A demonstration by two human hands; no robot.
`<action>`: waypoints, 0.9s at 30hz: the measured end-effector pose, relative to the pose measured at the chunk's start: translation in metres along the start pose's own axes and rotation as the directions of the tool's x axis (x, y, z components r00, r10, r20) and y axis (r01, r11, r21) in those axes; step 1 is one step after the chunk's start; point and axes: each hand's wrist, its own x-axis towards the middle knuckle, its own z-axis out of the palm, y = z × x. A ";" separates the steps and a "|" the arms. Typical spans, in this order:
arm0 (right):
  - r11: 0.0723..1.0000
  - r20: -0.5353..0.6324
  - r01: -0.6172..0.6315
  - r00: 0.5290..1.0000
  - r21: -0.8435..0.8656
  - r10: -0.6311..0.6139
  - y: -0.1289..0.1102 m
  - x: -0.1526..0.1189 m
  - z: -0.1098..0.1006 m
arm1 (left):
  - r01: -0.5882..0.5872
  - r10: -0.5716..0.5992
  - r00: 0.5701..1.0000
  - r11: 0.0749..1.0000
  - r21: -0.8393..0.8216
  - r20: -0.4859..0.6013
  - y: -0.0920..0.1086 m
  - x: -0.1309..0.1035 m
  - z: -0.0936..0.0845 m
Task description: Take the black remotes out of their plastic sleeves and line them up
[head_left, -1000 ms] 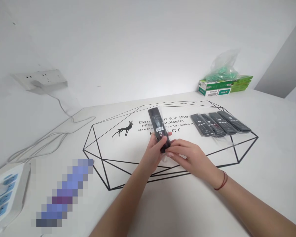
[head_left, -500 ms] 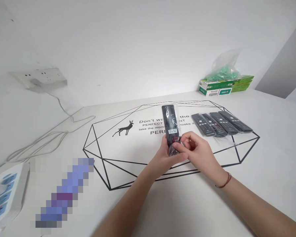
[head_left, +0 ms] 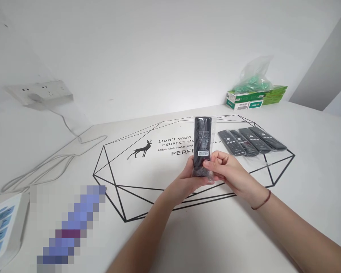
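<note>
above the table (head_left: 216, 235), the bagged remote (head_left: 202, 136) stands straighter now.

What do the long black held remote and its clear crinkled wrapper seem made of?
Long black remote: probably hard plastic, smooth, judging by its straight edges. Clear crinkled wrapper: likely thin glossy plastic film, given its transparency and shiny streaks.

The left side was open, the right partly blocked.
Flat bench (head_left: 144, 172) left of the held remote (head_left: 202, 138) gave room to pass. To its right four wrapped remotes (head_left: 255, 141) stood in the way, with boxes (head_left: 246, 98) farther back; cords (head_left: 74, 153) and a power strip (head_left: 10, 231) narrowed the far left.
</note>
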 end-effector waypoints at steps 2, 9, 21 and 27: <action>1.000 -0.016 -0.006 1.000 -0.008 0.006 -0.001 0.000 0.000 | 0.033 -0.033 0.999 0.999 -0.027 -0.012 0.002 -0.001 0.002; 0.996 -0.101 0.043 0.994 -0.075 -0.051 0.005 0.007 0.003 | 0.001 0.014 0.975 0.998 0.069 -0.221 0.004 0.000 -0.001; 1.000 -0.210 0.013 0.978 -0.025 -0.018 0.019 0.017 0.001 | -0.088 0.442 0.799 0.756 0.648 -0.407 -0.026 0.019 -0.014; 1.000 -0.144 0.003 0.990 0.012 -0.001 0.026 0.019 0.008 | -0.051 0.533 0.738 0.656 0.753 -0.414 -0.045 0.027 -0.015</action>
